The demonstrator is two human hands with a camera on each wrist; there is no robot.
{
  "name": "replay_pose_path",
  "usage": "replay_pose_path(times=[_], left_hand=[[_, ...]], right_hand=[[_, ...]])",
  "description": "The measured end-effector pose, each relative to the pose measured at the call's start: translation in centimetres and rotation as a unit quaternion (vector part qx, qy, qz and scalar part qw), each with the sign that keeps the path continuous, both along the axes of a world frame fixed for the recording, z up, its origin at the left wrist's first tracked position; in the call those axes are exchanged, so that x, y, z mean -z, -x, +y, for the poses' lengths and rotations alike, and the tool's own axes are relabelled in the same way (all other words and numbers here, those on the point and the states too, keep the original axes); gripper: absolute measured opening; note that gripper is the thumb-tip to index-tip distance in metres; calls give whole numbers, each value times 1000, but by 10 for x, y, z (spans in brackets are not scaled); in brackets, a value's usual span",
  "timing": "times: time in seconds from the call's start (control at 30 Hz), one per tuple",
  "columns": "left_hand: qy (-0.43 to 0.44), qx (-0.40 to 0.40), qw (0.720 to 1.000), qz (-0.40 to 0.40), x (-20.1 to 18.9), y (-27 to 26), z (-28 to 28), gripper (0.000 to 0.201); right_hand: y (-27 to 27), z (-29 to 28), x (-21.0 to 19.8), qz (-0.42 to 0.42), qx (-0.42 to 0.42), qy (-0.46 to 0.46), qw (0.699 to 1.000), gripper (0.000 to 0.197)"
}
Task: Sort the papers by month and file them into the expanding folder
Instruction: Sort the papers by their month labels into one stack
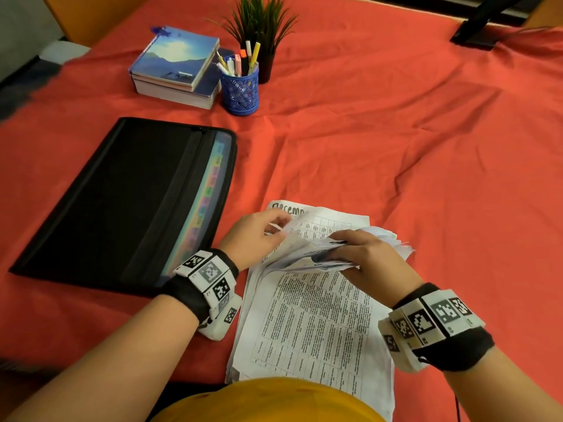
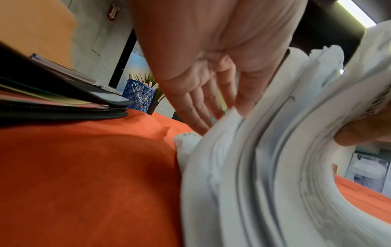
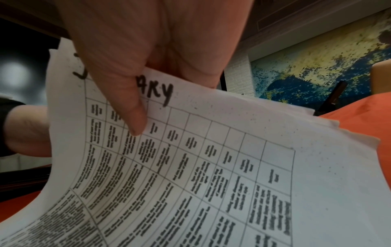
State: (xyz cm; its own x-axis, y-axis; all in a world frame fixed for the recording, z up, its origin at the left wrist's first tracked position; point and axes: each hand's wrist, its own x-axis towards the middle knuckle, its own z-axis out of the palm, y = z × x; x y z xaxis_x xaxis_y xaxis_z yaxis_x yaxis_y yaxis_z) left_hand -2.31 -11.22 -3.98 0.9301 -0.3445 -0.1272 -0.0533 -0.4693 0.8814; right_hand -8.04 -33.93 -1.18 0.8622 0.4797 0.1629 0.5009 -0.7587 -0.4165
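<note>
While the stack of papers (image 1: 310, 324) lies on the red cloth (image 1: 396, 141) close in front of the person, its far end is bent up and curled back toward them by the right hand (image 1: 370, 258), whose thumb and fingers are pinched round the folded-over bundle of sheets. From the right wrist view the thumb (image 3: 129, 103) presses on a sheet printed with a grid table and a hand-lettered heading that ends in "ARY". The left hand (image 1: 254, 237) is at the left side of the lifted sheets, its fingers (image 2: 203, 107) straight and loosely spread, their tips touching the fanned edges of the pages; it grips nothing. Beyond the hands a flat sheet shows a heading that begins "Decemb". Just to the left of the papers lies the black expanding folder (image 1: 115, 202), flat on the cloth and apart from the stack, with coloured tabs visible along its right edge. Farther back stand a pile of books (image 1: 175, 71), a blue pen cup (image 1: 240, 89) just beside it, and a small potted plant (image 1: 262, 25) behind the cup.
</note>
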Motion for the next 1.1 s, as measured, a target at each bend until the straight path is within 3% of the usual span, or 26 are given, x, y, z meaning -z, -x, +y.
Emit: replay_pose_path(times=[0.13,0.3,0.53,0.87,1.03,1.1], left_hand=[[17,-55,998,-27,2,-3,-1,42],[114,-23,993,26,-1,-2,-5,51],[66,-65,996,-12,0,-10,-5,42],[117,-55,991,-31,-7,-2,-11,25],[108,-58,990,-65,-4,-3,-6,49],[79,-65,990,-95,-1,-4,-4,50]], right_hand=[[1,-1,3,20,7,-6,1000,31],[0,-1,5,23,-2,-22,999,33],[1,-2,8,25,-1,-15,1000,35],[-9,-1,2,71,13,-12,997,35],[-10,0,-4,67,6,-18,998,27],[-7,0,-3,60,0,-20,998,29]])
